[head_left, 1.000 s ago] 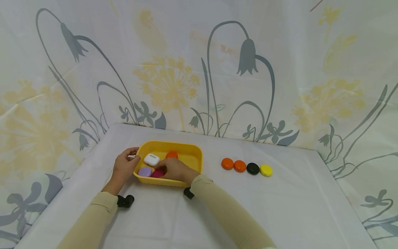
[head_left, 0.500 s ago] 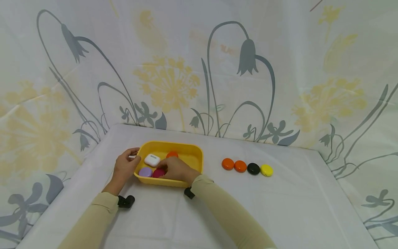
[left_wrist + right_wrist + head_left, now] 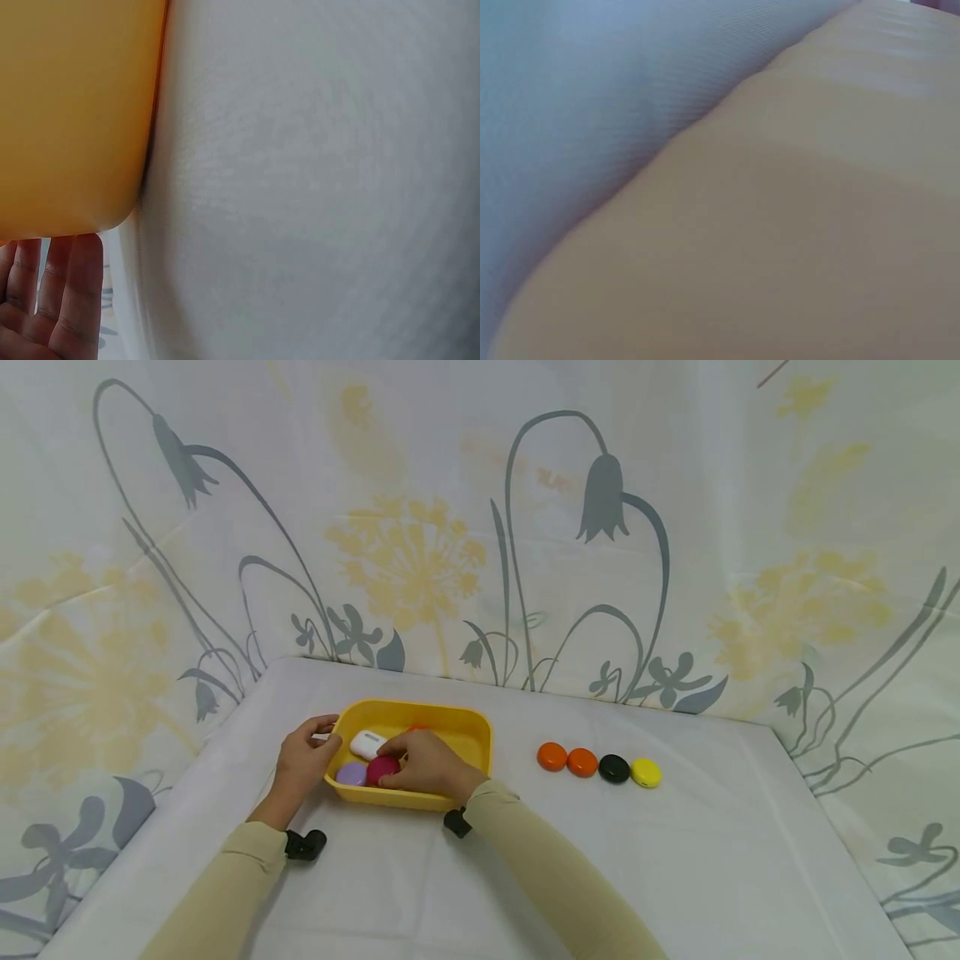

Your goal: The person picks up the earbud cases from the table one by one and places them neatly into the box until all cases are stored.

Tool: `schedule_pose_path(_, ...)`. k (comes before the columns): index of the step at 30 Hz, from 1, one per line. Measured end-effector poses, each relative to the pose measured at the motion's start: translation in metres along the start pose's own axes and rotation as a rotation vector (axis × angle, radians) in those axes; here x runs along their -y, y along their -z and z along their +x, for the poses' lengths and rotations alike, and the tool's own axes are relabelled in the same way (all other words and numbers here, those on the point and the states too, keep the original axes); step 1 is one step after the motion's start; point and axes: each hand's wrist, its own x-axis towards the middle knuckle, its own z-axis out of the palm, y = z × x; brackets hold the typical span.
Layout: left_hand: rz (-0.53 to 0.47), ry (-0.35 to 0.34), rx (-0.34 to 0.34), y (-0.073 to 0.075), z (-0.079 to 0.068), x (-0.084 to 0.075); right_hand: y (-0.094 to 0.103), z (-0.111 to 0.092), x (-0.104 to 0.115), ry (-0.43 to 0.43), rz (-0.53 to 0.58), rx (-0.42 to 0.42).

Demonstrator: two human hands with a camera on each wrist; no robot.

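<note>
A yellow plastic tray [image 3: 450, 799] stands on the white cloth in the head view. My right hand [image 3: 429, 767] reaches into it and pinches a crimson round disc [image 3: 383, 770] between thumb and fingers. Beside that disc lies a lilac one [image 3: 351, 774], with a white earbud case [image 3: 367, 743] behind them. The hand largely covers an orange disc [image 3: 417, 727] at the tray's back. At the tray's left end is my left hand [image 3: 298, 762]; in the left wrist view its fairly straight fingers [image 3: 79, 292] touch the outer wall. A blurred tan surface dominates the right wrist view.
Right of the tray, two orange discs [image 3: 552, 757], a black disc [image 3: 614, 768] and a yellow disc [image 3: 646, 772] lie in a row on the white cloth [image 3: 600, 860]. A flower-printed curtain [image 3: 480, 527] hangs behind the table's far edge.
The crimson disc has risen and tilted slightly in my right hand's pinch, so more of its face shows. My left hand stays at the tray's end. The whole head view has shifted slightly.
</note>
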Motion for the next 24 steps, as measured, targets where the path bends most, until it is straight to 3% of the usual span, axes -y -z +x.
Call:
schedule_pose_path(12, -0.002, -0.007, 0.000, -0.001, 0.001, -0.001, 0.008, -0.009, 0.004, -0.065, 0.034, -0.049)
schedule_pose_path(24, 0.002, -0.008, -0.002, 0.000, 0.000, 0.002, 0.014, -0.018, 0.002, -0.071, 0.026, -0.105)
